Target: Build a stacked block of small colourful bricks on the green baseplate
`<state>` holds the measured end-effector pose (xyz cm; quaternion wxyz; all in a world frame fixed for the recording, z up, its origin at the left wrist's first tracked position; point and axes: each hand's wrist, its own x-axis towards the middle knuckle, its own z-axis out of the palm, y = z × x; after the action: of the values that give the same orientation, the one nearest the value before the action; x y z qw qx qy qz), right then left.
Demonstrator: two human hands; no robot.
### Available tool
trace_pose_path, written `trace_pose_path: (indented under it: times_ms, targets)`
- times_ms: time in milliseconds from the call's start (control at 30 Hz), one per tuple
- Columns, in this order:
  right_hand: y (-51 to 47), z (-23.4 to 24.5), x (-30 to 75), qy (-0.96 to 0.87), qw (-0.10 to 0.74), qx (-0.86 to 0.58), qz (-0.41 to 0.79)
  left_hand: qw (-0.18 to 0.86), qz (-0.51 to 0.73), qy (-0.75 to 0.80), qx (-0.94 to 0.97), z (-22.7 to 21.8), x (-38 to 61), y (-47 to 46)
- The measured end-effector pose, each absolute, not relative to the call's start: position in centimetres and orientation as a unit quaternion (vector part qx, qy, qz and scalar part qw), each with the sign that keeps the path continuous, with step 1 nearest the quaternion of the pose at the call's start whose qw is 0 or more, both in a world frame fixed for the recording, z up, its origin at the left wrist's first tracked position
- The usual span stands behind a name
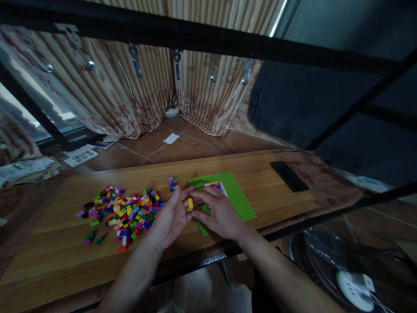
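Observation:
My left hand (171,217) and my right hand (219,213) meet over the near left corner of a green studded baseplate (239,198) on a wooden table (65,256). Between their fingertips sits a small yellow brick (190,204), pinched from both sides. A short row of coloured bricks (215,185) is fixed on the baseplate just beyond my right hand's fingers. A big heap of loose small bricks in many colours (125,213) lies left of my left hand.
A few stray bricks (172,182) lie behind my left hand. A black phone (289,175) lies at the table's far right. Black frame bars (202,37) cross overhead. Striped curtains (130,91) hang behind, papers (81,157) lie on the tiled floor, and a fan (342,274) stands at lower right.

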<state>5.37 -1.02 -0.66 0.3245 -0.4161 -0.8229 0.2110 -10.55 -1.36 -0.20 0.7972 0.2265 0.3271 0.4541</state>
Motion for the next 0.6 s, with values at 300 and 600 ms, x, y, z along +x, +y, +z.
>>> trace_pose_path:
  times_ms: [300, 600]
  targets:
    - [-1.4, -1.0, 5.1, -0.816, 0.312, -0.446, 0.194, 0.763, 0.409, 0.383, 0.321, -0.8, -11.0, -2.1]
    - [-1.0, -0.1, 8.3, -0.801, 0.297, -0.423, 0.301, 0.708, 0.358, 0.46, 0.398, -1.0, -11.2, -2.0]
